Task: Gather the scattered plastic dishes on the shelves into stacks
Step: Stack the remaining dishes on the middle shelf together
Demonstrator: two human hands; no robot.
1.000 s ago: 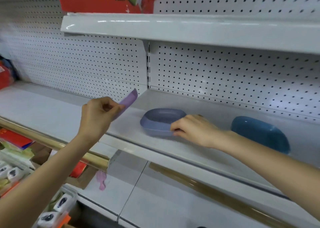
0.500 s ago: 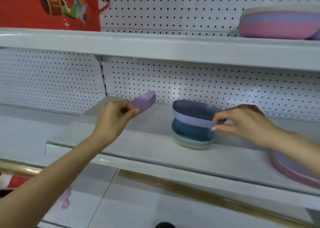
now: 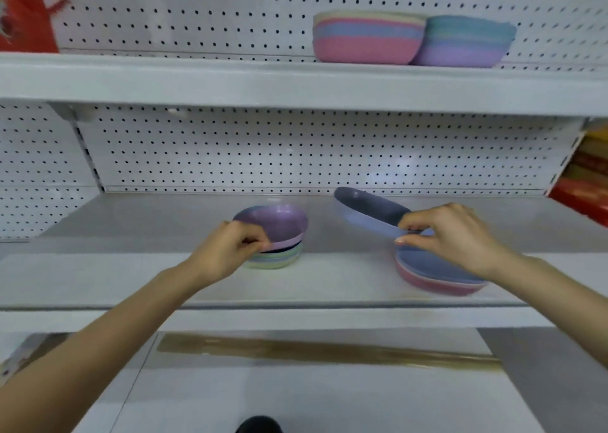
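On the middle shelf (image 3: 115, 278): two low stacks of plastic dishes stand well apart, one near the centre and one to the right
Left hand (image 3: 227, 251): thumb and curled fingers pinch the near rim of the purple dish (image 3: 279, 223)
Purple dish: on top of the small stack (image 3: 279, 261), a little tilted; if it sits fully down, I cannot tell
Small stack: pastel dishes, with green and blue edges showing under the purple one
Right hand (image 3: 450, 238): thumb and fingers pinch the near rim of the blue-grey dish (image 3: 365, 210)
Blue-grey dish: tilted, far edge raised, near edge low over the wide stack (image 3: 437, 281); contact I cannot tell
Wide stack: blue plate on top, pink below, partly hidden by the right hand
Upper shelf (image 3: 164, 80): two taller stacks of bowls side by side, the pink-bottomed stack (image 3: 365, 49) on the left, the purple-bottomed stack (image 3: 460, 54) on the right
Back wall: white pegboard (image 3: 296, 153)
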